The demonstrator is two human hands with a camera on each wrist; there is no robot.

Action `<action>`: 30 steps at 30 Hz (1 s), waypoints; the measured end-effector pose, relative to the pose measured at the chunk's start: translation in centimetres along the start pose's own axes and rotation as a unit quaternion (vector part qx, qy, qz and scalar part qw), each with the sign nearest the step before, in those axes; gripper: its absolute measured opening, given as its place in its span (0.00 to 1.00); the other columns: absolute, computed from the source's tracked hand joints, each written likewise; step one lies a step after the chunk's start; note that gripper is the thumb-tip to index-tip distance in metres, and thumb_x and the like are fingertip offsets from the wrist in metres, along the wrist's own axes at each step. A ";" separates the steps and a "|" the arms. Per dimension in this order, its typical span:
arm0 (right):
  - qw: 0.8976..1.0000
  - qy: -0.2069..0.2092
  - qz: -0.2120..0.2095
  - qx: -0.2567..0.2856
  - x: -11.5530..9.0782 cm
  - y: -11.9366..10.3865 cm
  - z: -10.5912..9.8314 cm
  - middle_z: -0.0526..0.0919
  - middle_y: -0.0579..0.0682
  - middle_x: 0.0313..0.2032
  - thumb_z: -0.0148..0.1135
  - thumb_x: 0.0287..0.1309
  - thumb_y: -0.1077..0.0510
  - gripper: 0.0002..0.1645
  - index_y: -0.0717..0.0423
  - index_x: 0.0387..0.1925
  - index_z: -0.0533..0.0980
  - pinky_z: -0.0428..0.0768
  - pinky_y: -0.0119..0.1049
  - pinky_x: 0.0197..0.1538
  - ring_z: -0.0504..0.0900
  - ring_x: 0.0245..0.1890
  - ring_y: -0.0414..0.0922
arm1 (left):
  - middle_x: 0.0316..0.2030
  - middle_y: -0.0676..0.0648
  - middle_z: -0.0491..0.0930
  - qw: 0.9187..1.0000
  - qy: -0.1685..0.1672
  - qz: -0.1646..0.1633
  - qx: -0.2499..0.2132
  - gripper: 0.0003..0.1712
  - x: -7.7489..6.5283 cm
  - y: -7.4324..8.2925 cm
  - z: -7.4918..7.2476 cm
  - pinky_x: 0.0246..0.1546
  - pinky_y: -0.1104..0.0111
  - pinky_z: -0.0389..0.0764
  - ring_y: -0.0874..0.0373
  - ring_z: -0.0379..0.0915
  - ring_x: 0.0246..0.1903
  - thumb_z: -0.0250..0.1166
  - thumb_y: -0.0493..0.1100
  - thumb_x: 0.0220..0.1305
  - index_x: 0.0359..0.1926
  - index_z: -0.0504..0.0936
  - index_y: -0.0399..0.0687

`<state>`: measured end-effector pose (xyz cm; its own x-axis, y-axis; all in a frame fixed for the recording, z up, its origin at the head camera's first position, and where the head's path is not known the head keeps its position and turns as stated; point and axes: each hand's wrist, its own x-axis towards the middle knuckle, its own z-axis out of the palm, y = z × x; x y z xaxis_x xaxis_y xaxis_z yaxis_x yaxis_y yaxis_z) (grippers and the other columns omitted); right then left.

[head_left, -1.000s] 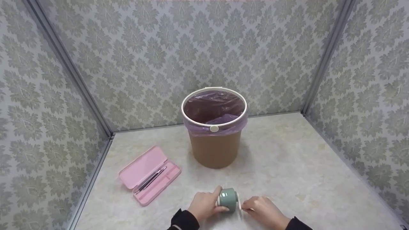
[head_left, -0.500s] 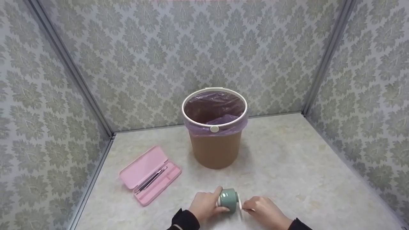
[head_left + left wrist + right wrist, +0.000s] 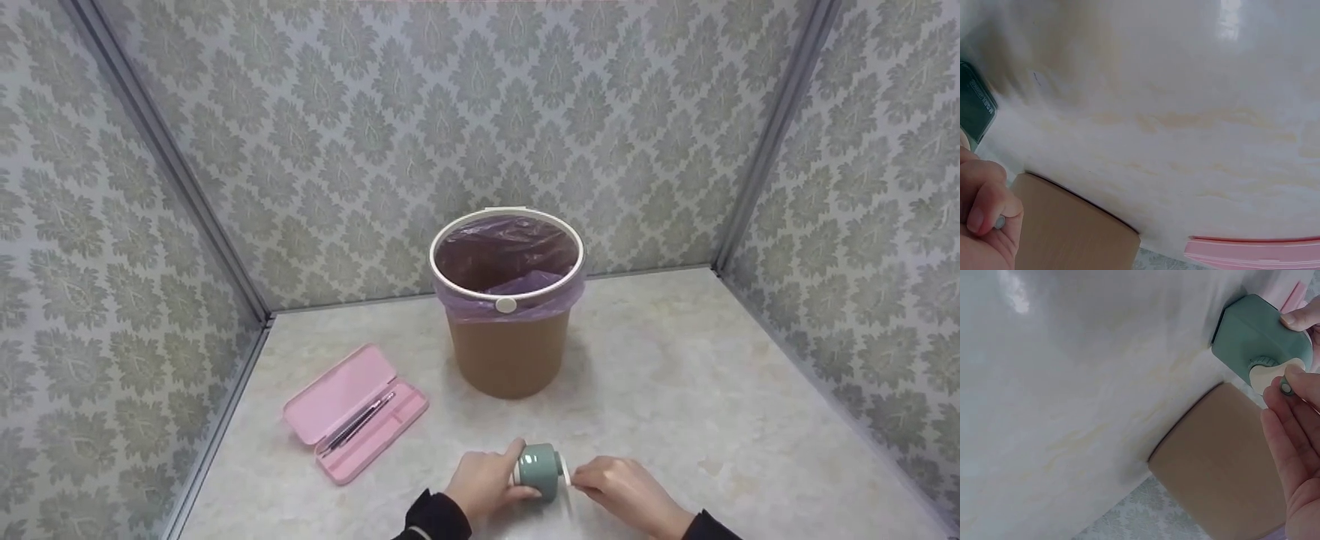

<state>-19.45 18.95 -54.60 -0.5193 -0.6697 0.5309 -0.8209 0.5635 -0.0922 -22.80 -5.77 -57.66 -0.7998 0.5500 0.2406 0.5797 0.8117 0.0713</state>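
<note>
A green pencil sharpener [image 3: 538,472] stands on the table in front of the bin, held by my left hand [image 3: 486,480] from its left side. The right hand [image 3: 626,491] pinches the small green knob [image 3: 1286,387] of its cream crank arm [image 3: 1266,377]. My left thumb lies on the green body in the right wrist view. In the left wrist view a small round grey end [image 3: 1000,222] shows between curled fingers [image 3: 985,194]; what it belongs to is hidden in the hand. The underside of the sharpener [image 3: 976,104], with raised lettering, faces that camera.
A brown bin [image 3: 510,356] with a white rim and purple liner [image 3: 517,307] stands behind the hands. To the left lies an open pink pencil case [image 3: 337,401] with several dark pencils or pens [image 3: 356,425] in it. Patterned walls [image 3: 480,112] enclose the table.
The crank arm has turned slightly, and the right hand's fingertips have moved up a little with it. My left hand and the sharpener keep their place; the head view has shifted slightly.
</note>
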 end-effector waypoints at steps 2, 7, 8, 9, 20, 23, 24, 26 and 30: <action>1.000 0.012 -0.005 -0.014 0.0 0.0 0.1 0.82 0.36 0.25 0.68 0.45 0.60 0.07 0.44 0.27 0.81 0.74 0.21 0.30 0.79 0.27 0.31 | 0.15 0.53 0.77 1.000 0.003 0.001 0.001 0.43 0.0 -0.1 0.1 0.15 0.69 0.62 0.59 0.68 0.13 0.52 0.78 0.44 0.54 0.65 0.55; 0.999 0.027 -0.015 -0.034 0.0 0.0 0.2 0.82 0.36 0.26 0.69 0.42 0.61 0.09 0.45 0.27 0.80 0.74 0.22 0.31 0.79 0.27 0.31 | 0.16 0.53 0.78 1.000 -0.007 -0.002 -0.002 0.44 0.1 -0.2 0.0 0.16 0.68 0.63 0.59 0.70 0.14 0.52 0.78 0.44 0.54 0.65 0.55; 0.999 0.031 -0.016 -0.037 0.0 0.0 0.2 0.82 0.36 0.26 0.70 0.41 0.62 0.10 0.45 0.28 0.80 0.74 0.22 0.31 0.79 0.27 0.31 | 0.17 0.53 0.78 1.000 -0.008 -0.003 -0.003 0.44 0.1 -0.2 0.0 0.16 0.68 0.64 0.59 0.70 0.14 0.52 0.78 0.44 0.54 0.65 0.55; 0.999 0.032 -0.017 -0.037 0.0 0.0 0.2 0.82 0.37 0.26 0.70 0.41 0.62 0.10 0.45 0.28 0.80 0.74 0.22 0.31 0.79 0.27 0.31 | 0.17 0.53 0.78 1.000 -0.009 -0.001 -0.005 0.44 0.1 -0.2 0.0 0.16 0.69 0.64 0.59 0.70 0.14 0.52 0.78 0.45 0.54 0.65 0.55; 0.999 0.019 0.024 -0.036 0.6 0.4 -0.6 0.84 0.38 0.30 0.69 0.42 0.62 0.12 0.44 0.32 0.81 0.77 0.24 0.33 0.81 0.31 0.34 | 0.18 0.53 0.80 1.000 -0.006 0.016 0.007 0.44 0.5 -0.2 0.0 0.16 0.67 0.65 0.59 0.72 0.14 0.53 0.77 0.44 0.55 0.65 0.56; 0.998 0.022 0.039 -0.039 1.1 0.9 -0.9 0.84 0.38 0.31 0.69 0.42 0.62 0.12 0.45 0.32 0.82 0.78 0.27 0.34 0.82 0.32 0.35 | 0.18 0.53 0.80 1.000 -0.004 0.021 0.009 0.44 0.6 -0.1 0.1 0.17 0.67 0.66 0.59 0.73 0.14 0.53 0.77 0.45 0.56 0.65 0.56; 0.998 0.024 0.040 -0.041 1.2 1.1 -0.9 0.85 0.38 0.32 0.69 0.42 0.62 0.12 0.46 0.32 0.82 0.79 0.27 0.35 0.82 0.33 0.36 | 0.18 0.52 0.80 1.000 -0.005 0.021 0.008 0.45 0.6 -0.1 0.1 0.17 0.67 0.66 0.59 0.72 0.14 0.52 0.78 0.45 0.57 0.65 0.56; 0.998 0.025 0.041 -0.040 1.6 1.5 -0.7 0.85 0.38 0.31 0.69 0.43 0.62 0.11 0.47 0.32 0.82 0.79 0.28 0.35 0.82 0.33 0.36 | 0.17 0.52 0.80 1.000 -0.004 0.021 0.009 0.45 0.5 -0.1 0.3 0.17 0.67 0.66 0.59 0.72 0.14 0.52 0.78 0.45 0.57 0.65 0.56; 0.998 0.025 0.046 -0.026 2.3 2.1 -0.2 0.85 0.39 0.30 0.68 0.44 0.62 0.09 0.48 0.31 0.82 0.79 0.29 0.36 0.82 0.32 0.36 | 0.17 0.53 0.79 1.000 0.001 0.020 0.004 0.44 0.2 -0.2 0.4 0.16 0.68 0.65 0.59 0.71 0.13 0.52 0.78 0.45 0.56 0.65 0.56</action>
<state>-22.35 18.73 -53.38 -0.5788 -0.5894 0.5635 -0.7560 0.6470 -0.0998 -23.10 -5.73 -58.05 -0.7763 0.5810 0.2444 0.6092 0.7912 0.0540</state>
